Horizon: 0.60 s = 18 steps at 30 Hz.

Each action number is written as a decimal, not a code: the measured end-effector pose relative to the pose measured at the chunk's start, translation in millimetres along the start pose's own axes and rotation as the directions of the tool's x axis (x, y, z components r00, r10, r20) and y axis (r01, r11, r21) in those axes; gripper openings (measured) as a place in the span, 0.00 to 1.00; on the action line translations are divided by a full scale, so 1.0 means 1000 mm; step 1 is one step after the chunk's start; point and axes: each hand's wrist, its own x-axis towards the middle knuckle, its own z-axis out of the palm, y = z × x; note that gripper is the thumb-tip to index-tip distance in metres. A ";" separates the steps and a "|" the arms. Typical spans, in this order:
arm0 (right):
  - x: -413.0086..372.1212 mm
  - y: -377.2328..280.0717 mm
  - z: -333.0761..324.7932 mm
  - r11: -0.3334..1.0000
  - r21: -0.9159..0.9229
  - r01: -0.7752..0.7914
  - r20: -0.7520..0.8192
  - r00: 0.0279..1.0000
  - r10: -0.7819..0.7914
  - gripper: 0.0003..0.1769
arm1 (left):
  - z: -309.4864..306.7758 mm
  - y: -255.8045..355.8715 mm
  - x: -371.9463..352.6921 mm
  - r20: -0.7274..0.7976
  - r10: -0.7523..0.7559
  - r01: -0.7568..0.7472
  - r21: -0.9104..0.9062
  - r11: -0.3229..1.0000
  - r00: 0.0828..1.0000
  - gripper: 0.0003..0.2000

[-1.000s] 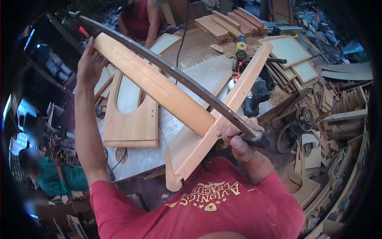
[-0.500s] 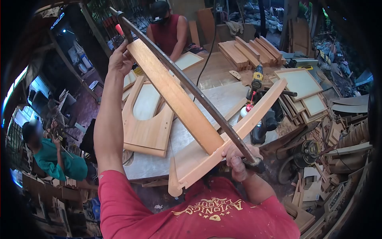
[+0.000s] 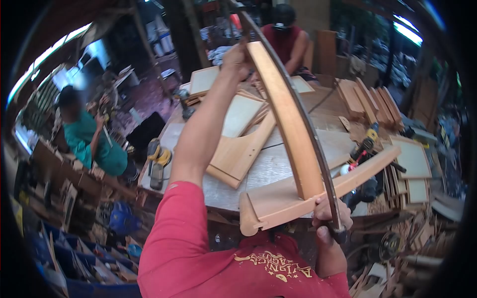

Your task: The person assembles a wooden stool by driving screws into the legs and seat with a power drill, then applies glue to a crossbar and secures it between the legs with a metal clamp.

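A long metal bar clamp (image 3: 293,89) runs beside a flat wooden board (image 3: 285,116), from the upper middle down to the lower right. The board's lower end meets a curved wooden rail (image 3: 298,207) near my chest. My left hand (image 3: 235,62), at the far upper end, is closed round the clamp by its red handle; its fingers are partly hidden. My right hand (image 3: 330,213) is wrapped round the clamp's lower end, against the outer side of the curved rail.
The worktable (image 3: 191,174) holds a sander (image 3: 159,156), a cut-out wooden panel (image 3: 238,156), a yellow drill (image 3: 368,139) and stacked boards (image 3: 370,102). One person (image 3: 293,47) is across the table; another in green (image 3: 97,136) is at the left.
The view has swung left, so the table and people appear further right. The clamp and board stand more upright in view, with both hands still holding on.
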 end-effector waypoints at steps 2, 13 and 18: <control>-0.002 0.002 0.005 1.000 0.013 -0.020 0.006 1.000 0.020 0.21 | -0.015 -0.008 0.022 0.037 0.016 -0.013 -0.082 0.997 0.999 0.14; -0.003 0.017 -0.008 0.990 0.141 -0.011 0.035 0.999 0.006 0.11 | 0.000 0.004 0.013 0.114 -0.019 -0.021 0.342 0.939 0.993 0.12; 0.007 0.023 0.003 0.989 0.021 0.144 0.099 0.984 -0.145 0.15 | -0.055 0.008 0.085 0.101 0.098 -0.134 0.464 0.876 0.990 0.18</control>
